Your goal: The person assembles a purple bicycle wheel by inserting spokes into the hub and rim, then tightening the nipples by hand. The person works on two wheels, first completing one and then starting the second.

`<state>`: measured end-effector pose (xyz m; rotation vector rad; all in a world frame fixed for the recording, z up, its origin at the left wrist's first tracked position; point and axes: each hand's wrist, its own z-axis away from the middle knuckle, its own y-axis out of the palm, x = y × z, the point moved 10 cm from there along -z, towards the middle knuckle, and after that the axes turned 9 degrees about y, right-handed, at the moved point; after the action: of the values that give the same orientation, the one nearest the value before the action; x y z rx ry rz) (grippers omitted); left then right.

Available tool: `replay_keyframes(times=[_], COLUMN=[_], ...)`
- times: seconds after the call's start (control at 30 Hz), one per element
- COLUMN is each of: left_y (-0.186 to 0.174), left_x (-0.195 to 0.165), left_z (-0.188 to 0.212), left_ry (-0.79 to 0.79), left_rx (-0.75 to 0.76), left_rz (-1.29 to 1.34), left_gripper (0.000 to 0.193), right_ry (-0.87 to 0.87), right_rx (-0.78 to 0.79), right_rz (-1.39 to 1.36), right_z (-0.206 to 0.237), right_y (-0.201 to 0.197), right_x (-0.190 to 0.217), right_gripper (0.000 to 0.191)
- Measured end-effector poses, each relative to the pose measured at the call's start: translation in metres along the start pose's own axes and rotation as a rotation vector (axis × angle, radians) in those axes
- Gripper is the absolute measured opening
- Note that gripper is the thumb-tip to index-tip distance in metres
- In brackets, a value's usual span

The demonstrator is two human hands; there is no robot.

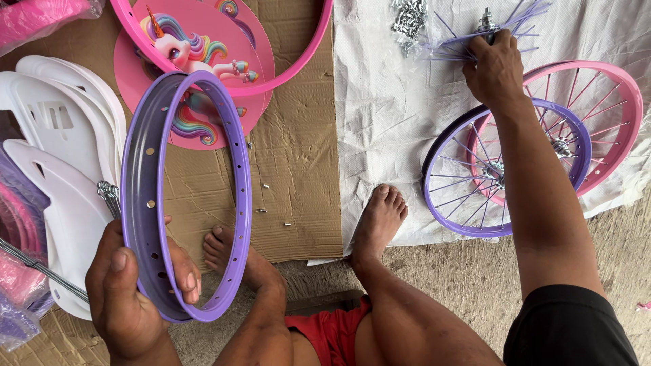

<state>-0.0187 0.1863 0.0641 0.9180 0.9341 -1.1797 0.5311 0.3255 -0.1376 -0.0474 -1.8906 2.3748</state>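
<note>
Fingers [183,271] of the left hand [132,298] are closed round a bare purple rim [186,196], held upright over the cardboard [298,169].

The rim is seen unlaced, its spoke holes empty. To the right, a purple wheel [468,183] and a pink wheel [597,122] are already spoked and laid on the white sheet [380,102]. Farther up, the right hand [495,68] is stretched out at arm's length and clasped on a hub with loose spokes [485,30].
</note>
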Motion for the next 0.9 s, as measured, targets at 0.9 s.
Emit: replay_keyframes(times=[0.9], left_y=[0.027], left_x=[0.004], left_z=[0.011], left_ry=[0.118], left_rx=[0.165], left_rz=[0.152], left_gripper=[0.046], right_ry=[-0.066], right_rx=[0.262], right_rz=[-0.199], right_z=[0.147], right_y=[-0.043], right_x=[0.176], right_gripper=[0.021])
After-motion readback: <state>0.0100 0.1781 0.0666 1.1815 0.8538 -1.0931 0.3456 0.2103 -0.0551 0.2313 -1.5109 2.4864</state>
